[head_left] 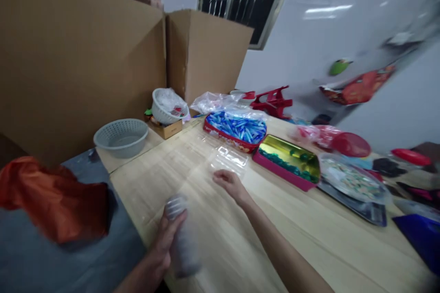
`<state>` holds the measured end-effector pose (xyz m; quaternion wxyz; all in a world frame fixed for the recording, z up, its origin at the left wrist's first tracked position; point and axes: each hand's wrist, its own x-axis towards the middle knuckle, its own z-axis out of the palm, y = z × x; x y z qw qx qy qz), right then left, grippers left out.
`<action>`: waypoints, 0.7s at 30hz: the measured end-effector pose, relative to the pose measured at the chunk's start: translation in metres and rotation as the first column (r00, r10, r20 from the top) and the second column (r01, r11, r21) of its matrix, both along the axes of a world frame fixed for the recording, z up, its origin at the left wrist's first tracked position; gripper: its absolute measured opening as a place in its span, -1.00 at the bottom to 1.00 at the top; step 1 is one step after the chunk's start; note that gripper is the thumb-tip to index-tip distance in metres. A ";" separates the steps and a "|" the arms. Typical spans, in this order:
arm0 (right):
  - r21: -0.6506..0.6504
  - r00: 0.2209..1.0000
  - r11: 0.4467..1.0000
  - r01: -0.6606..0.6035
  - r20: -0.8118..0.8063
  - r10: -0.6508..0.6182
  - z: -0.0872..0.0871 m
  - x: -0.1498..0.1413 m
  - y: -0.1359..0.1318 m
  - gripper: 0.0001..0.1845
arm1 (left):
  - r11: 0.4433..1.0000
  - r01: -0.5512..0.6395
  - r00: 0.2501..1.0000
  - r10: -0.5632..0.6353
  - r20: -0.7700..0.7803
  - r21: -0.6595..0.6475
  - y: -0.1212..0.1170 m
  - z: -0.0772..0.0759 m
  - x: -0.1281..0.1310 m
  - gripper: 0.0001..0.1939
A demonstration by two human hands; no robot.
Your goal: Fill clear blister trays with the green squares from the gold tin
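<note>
My left hand point(163, 242) is wrapped round a greyish-white ribbed cylinder point(185, 247), smeared by motion; it may be a stack of thin plastic pieces, but I cannot tell. Over the middle of the table my right hand point(232, 185) has its fingers curled in, and anything inside them is hidden. Just beyond those fingertips lies a clear plastic tray point(229, 159); whether they touch it I cannot make out. More clear trays point(161, 171) lie flat on the wooden table point(220, 247) to the left, hard to separate by eye.
Behind stands a red-rimmed tin of blue-and-white pieces point(237, 126). Beside it is a pink box with green pieces point(288, 160). A bagged heap point(354, 178) rests on a dark tray at right. A grey basket point(122, 137) and tall cardboard point(85, 59) bound the left.
</note>
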<state>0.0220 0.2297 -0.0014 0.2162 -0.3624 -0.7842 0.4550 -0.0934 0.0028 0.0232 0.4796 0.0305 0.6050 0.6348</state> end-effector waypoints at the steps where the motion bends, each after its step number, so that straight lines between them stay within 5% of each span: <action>1: -0.165 0.986 0.976 -0.141 -0.114 0.123 0.004 0.000 -0.029 -0.63 | 1.000 -0.006 1.000 0.006 0.018 0.027 0.000 0.003 0.001 -0.32; 4: -0.376 0.905 0.841 -0.389 -0.326 0.273 0.023 0.007 -0.108 -0.67 | 0.991 0.007 1.000 -0.010 0.027 0.137 0.000 0.009 0.004 -0.42; 7: -0.390 0.886 0.829 -0.401 -0.395 0.242 0.039 0.015 -0.150 -0.72 | 0.972 0.072 0.997 -0.074 0.004 0.224 -0.004 0.014 0.006 -0.60; 12: -0.459 0.895 0.815 -0.353 -0.418 0.152 0.049 0.018 -0.164 -0.70 | 0.957 0.129 0.990 -0.138 0.018 0.261 -0.016 0.019 0.007 -0.64; 21: -0.507 0.939 0.835 -0.215 -0.342 0.035 0.043 0.013 -0.166 -0.64 | 0.974 -0.023 1.000 0.020 0.014 0.227 -0.028 0.014 -0.001 -0.53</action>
